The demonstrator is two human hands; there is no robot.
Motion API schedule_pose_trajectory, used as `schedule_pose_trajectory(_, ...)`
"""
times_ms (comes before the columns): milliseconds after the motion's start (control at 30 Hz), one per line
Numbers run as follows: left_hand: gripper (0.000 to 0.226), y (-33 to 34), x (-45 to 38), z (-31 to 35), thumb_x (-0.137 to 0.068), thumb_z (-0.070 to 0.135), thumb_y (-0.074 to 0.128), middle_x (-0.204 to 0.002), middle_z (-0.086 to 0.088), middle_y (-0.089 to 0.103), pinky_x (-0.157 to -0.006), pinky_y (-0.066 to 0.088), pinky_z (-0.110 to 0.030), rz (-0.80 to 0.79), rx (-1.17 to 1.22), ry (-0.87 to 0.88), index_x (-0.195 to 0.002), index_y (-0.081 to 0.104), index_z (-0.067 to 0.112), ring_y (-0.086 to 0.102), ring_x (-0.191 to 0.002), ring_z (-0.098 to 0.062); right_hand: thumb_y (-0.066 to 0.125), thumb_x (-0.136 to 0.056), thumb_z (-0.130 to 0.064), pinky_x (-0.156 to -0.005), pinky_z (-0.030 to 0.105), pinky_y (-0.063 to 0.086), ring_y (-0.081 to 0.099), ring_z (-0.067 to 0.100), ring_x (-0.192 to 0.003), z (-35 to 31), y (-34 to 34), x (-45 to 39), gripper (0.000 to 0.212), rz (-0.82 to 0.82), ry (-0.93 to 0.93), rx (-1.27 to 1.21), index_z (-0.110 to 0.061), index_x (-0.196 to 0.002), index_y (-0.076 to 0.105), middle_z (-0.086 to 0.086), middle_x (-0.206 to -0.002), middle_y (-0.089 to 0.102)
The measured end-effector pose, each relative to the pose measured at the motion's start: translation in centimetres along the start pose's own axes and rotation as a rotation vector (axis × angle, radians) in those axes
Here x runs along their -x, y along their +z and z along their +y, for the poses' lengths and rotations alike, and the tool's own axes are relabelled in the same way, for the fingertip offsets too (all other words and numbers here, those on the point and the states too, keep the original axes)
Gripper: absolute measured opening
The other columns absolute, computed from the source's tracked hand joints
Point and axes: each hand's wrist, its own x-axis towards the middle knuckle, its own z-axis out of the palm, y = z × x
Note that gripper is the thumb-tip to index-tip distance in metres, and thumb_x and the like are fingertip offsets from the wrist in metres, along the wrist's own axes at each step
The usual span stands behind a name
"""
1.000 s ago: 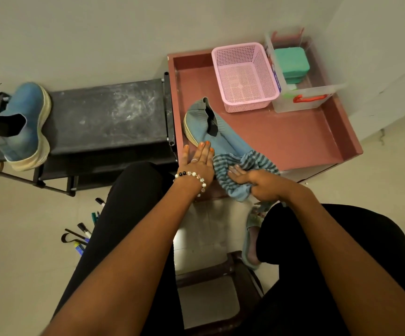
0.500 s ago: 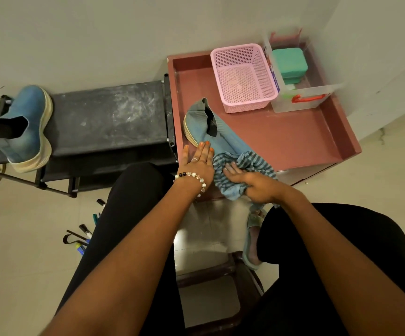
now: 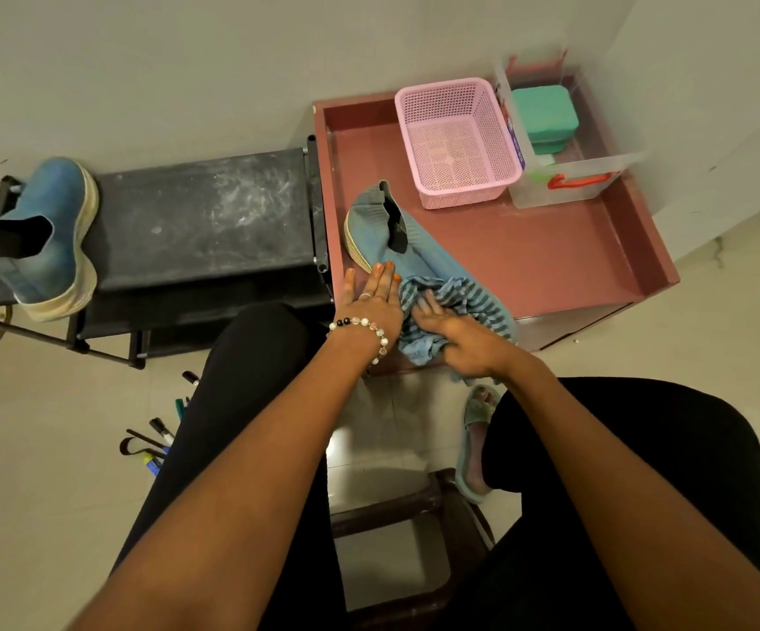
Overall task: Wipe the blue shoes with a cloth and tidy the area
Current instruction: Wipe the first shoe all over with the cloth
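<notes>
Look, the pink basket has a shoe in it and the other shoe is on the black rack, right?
Not quite. In the head view the pink basket holds nothing; that shoe lies on the red tray beside it. The other shoe is on the black rack.

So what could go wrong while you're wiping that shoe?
The shoe on the tray lies near the front left corner of the red tray, with only the left hand resting flat against it, so a hard wipe might push it off. The striped cloth under the right hand hangs over the tray's edge and could slip down. The markers on the floor could get stepped on.
</notes>
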Motion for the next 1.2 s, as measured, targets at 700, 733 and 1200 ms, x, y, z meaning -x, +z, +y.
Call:
schedule_pose_trajectory(700,0.067,0.1,0.1,-0.2,-0.093,-0.005,0.025,-0.156,-0.01,-0.024,-0.114,-0.01,-0.056,0.019,0.069,0.01,-0.149,-0.011,0.003,-0.02,-0.145,-0.022,0.036,-0.083,0.022,-0.102,-0.001,-0.002,0.0,0.016,-0.145,0.1,-1.1,0.4,0.067,-0.047,0.033,-0.074,0.002,-0.144,0.021,0.011,-0.156,0.006)
schedule_pose_trajectory(733,0.067,0.3,0.0,-0.3,-0.093,-0.005,0.024,-0.156,-0.01,-0.023,-0.114,-0.011,-0.056,0.027,0.071,0.015,-0.15,-0.011,0.003,-0.02,-0.145,-0.022,0.035,-0.083,0.023,-0.1,-0.003,0.0,0.004,0.016,-0.145,0.2,-1.5,0.7,0.064,-0.079,0.047,-0.115,0.003,-0.143,0.024,0.011,-0.156,0.009)
schedule_pose_trajectory(1200,0.071,0.3,-0.3,-0.2,-0.093,-0.003,0.03,-0.156,-0.01,-0.025,-0.114,-0.008,-0.058,0.013,0.057,0.001,-0.149,-0.012,0.003,-0.021,-0.144,-0.023,0.039,-0.081,0.015,-0.108,0.014,-0.006,-0.009,0.016,-0.145,-0.4,-1.0,0.4,0.075,-0.033,0.003,0.125,-0.002,-0.148,0.01,0.012,-0.157,-0.005)
